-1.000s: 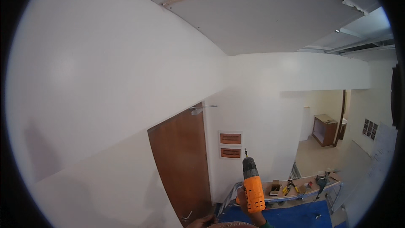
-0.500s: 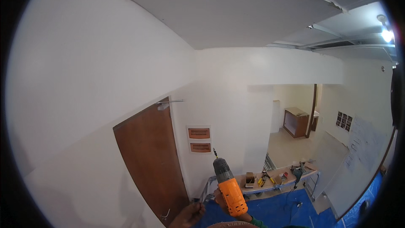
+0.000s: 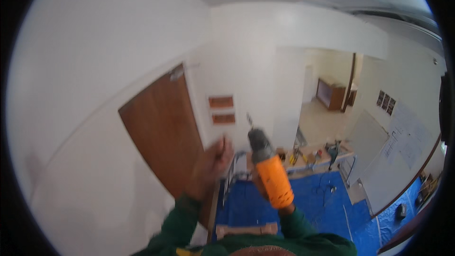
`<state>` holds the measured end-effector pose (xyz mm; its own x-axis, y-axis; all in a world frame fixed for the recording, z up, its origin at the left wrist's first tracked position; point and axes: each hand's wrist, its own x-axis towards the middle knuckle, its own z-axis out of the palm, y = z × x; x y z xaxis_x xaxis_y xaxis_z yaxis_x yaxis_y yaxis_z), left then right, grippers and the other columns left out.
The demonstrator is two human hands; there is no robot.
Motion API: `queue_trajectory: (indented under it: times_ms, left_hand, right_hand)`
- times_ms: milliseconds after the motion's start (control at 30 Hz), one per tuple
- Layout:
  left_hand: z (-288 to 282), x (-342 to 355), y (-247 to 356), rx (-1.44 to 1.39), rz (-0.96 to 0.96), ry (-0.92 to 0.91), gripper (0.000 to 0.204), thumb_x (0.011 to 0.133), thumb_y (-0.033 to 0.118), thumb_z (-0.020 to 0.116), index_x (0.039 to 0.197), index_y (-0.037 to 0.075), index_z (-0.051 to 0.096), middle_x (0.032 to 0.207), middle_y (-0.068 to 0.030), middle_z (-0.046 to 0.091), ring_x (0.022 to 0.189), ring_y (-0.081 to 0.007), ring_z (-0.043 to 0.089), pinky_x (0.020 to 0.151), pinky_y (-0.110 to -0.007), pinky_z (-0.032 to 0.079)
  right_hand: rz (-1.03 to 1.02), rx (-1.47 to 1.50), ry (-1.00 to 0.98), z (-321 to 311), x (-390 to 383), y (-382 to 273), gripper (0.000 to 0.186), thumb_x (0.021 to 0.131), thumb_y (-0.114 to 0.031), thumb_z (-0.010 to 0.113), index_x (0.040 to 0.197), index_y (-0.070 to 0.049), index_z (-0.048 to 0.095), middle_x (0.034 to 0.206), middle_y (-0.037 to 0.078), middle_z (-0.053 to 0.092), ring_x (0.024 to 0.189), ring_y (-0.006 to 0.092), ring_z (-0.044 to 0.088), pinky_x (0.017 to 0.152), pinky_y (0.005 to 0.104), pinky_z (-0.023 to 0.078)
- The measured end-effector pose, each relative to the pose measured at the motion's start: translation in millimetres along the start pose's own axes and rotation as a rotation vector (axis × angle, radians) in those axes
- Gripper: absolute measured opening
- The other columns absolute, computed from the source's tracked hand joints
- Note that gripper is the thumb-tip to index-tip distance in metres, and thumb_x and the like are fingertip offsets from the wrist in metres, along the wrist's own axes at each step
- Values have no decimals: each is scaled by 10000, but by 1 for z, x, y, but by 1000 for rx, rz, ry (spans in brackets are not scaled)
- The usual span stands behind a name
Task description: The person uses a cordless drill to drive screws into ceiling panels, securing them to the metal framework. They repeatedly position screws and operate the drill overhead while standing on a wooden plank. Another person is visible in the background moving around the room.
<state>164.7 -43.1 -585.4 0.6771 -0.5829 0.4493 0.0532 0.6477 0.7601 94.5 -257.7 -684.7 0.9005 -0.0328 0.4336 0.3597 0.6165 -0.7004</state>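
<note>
My right hand (image 3: 259, 183) is wrapped round the grip of an orange and dark grey cordless drill (image 3: 275, 180), which hides most of the fingers. Its bit (image 3: 250, 120) points up and away from me. To the left of the drill, apart from it, my left hand (image 3: 214, 162) is raised with its fingers pinched together. A small thin dark thing shows at those fingertips, too blurred to name. Both forearms are in green sleeves.
Ahead stands a bench (image 3: 313, 156) with hand tools and another power tool (image 3: 333, 151). Blue sheeting (image 3: 303, 199) covers the floor. A brown door (image 3: 163, 128) is on the left, beside two orange-brown wall panels (image 3: 222, 109). A wooden cabinet (image 3: 336, 95) stands beyond the opening.
The view has tipped downward, with less ceiling and more floor showing. My left hand has come up from the lower edge to beside the drill. The drill sits higher and slightly further right.
</note>
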Motion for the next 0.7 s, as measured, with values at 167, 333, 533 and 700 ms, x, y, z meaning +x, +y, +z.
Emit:
queue_trajectory:
  times_ms: [167,333,533,700]
  left_hand:
    - [94,49,95,-125,129,114,213,1108,281,554,1017,89,569,944,-1,534,803,-91,483,719,-234,448]
    - [117,62,114,-49,163,27,173,1100,246,572,1080,75,585,968,10,541,820,-77,498,677,-186,446]
    - [124,60,115,193,131,59,211,1113,306,539,1071,107,595,945,31,565,804,-46,541,633,-172,460]
    - [134,55,114,219,131,106,232,1110,331,541,1046,113,592,944,35,562,818,-45,546,634,-165,458]
  right_hand:
    - [-321,-751,-83,77,8,-94,210,908,-89,748,1093,-38,663,931,58,692,807,129,667,682,289,532]
    - [-531,-926,-182,81,26,-91,253,836,-101,786,1037,-38,646,881,52,666,777,151,649,688,322,513]
    - [-631,-1103,-183,83,38,-87,282,801,-147,819,992,-60,631,868,60,661,754,227,671,680,339,524]
    - [-609,-1038,-181,83,42,-72,289,790,-143,820,998,-66,635,854,73,652,740,257,678,667,355,529]
